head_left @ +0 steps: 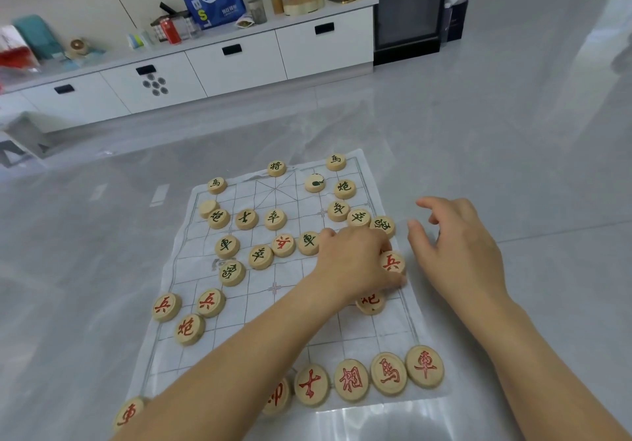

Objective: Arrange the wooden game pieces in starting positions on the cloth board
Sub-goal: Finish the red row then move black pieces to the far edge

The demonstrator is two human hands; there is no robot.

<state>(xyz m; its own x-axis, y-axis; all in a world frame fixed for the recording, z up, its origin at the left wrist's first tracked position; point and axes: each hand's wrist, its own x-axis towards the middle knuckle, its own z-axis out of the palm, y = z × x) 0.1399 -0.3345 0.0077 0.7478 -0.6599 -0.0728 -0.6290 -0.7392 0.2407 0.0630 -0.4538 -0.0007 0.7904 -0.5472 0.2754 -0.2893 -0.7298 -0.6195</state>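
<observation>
While left hand (355,262) pinches the red soldier (392,262) at the cloth board's (253,297) right edge, its wrist sits over the red cannon (371,302). Risk: dragging it or rucking the cloth. Right hand (458,249) hovers loose, empty.

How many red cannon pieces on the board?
2: one round wooden red-lettered cannon piece at left on the white cloth board, one half under the left hand. It may hide more.
</observation>
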